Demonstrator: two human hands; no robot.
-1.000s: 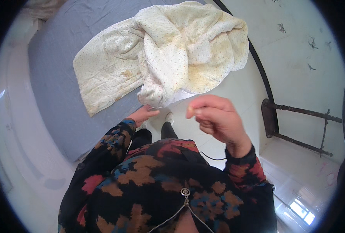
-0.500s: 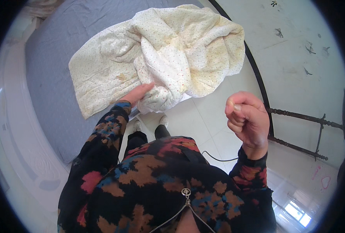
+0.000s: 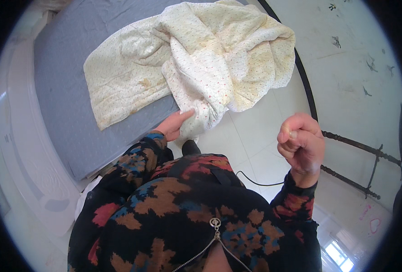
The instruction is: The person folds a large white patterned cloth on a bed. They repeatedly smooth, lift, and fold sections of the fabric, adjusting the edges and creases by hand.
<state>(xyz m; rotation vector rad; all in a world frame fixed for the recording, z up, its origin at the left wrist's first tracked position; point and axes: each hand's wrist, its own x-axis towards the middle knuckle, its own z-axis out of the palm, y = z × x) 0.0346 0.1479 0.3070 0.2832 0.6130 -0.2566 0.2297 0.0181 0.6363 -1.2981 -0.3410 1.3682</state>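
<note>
Left hand (image 3: 173, 126) first: lower than half a second ago, off the top of the near fold and down by the bed's near edge, index finger touching the hanging end of the quilt (image 3: 201, 68). Cannot tell whether this grip is clamped on cloth; fingers partly hidden. The quilt lies heaped across the grey-sheeted bed (image 3: 65, 90), its right part out past the edge over the floor (image 3: 241, 136). That hanging end, bunched half a second ago, now falls flatter, red dots plainer.

Right hand (image 3: 303, 138): farther right than a second ago, over the floor, well apart from the quilt. Thumb and forefinger tips together; anything thin between them is too small to make out. My judgement: left minds the cloth, right is at the outer part of a reach.

Around, from the left: white moulded panel (image 3: 24, 154) beside the bed; black cable (image 3: 264, 184) on the floor; dark turned rail (image 3: 361, 146) beyond my right wrist, the nearest obstacle there. Deep folds hide much of the bed's near edge.
</note>
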